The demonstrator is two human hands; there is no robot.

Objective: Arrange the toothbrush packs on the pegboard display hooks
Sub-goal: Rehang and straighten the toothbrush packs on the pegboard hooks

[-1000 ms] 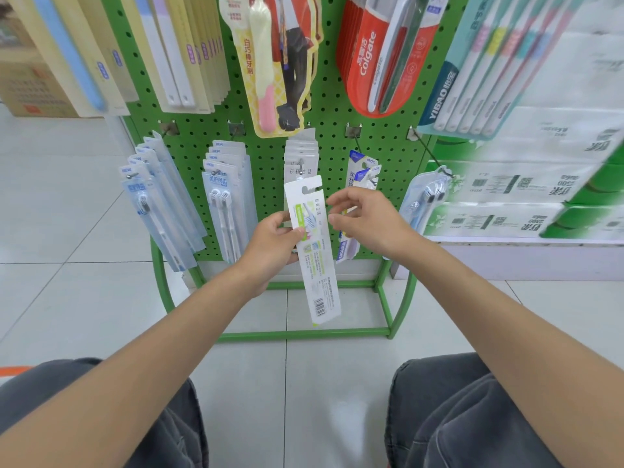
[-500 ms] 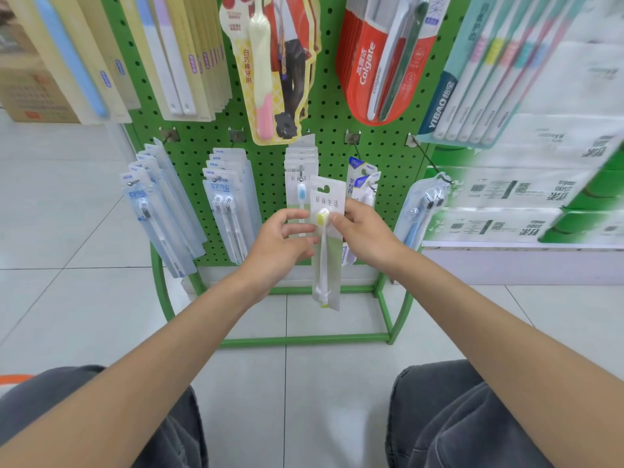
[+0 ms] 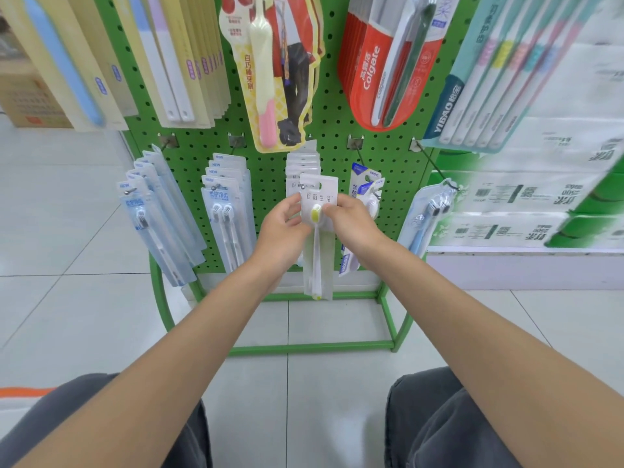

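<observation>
two knees in grey trousers point(image 3: 449, 423) sit nearest, cut off by the bottom edge, and both bare forearms reach out over the tiled floor point(image 3: 67, 265) towards a green stand. the left hand point(image 3: 283, 228) and the right hand point(image 3: 351, 224) meet at the middle of the bottom row, each grip closed on the same toothbrush pack point(image 3: 316, 251): the left pinches its left edge, the right pinches its right edge, both just beside the yellow-green brush head. the pack hangs upright between them, its printed white card on top and its clear lower end free above the stand frame point(image 3: 314, 347). its top edge lies over the matching stack point(image 3: 302, 165) on the middle hook point(image 3: 303, 187), whose round tip shows just left of the card; whether the hanging hole has gone over that hook cannot be told. the fingertips behind the pack are hidden. farther back on the pegboard point(image 3: 337, 143), clear single-brush packs point(image 3: 162, 214) fan out at the left, twin-brush packs point(image 3: 226, 211) hang next, a blue-and-white pack point(image 3: 364, 187) is partly hidden by the right hand, and a lone blue-brush pack point(image 3: 429, 214) hangs at the right end. the upper row, with a red colgate pack point(image 3: 381, 72), is cut off at the top. blurred tissue bundles point(image 3: 540, 197) stand at the far right.
</observation>
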